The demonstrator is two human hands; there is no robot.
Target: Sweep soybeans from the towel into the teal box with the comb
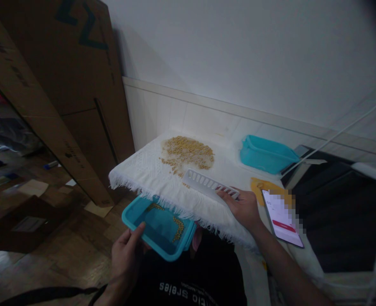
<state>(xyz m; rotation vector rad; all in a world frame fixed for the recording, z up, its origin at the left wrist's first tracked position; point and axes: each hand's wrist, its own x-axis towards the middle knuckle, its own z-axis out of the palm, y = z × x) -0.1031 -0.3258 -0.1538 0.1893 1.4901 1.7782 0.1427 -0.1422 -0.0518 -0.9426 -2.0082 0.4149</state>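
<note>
My left hand [127,250] grips the near rim of a turquoise plastic basin [132,219], thumb over the edge, just below the front of the table. Some yellow beans [178,229] lie along the basin's inside. My right hand [243,208] is closed on one end of a white slotted plastic tray [200,180], tilted low over the white fringed cloth [137,170]. Beyond the tray's far end, a spread of yellow beans [188,148] rests on the cloth, with a few strays toward the front edge.
A second turquoise basin [267,155] stands at the back right by the wall. A phone [283,223] lies on something yellow [258,187] right of my right hand. Tall cardboard boxes [79,85] rise at the left, and a white cable [344,125] crosses the right side.
</note>
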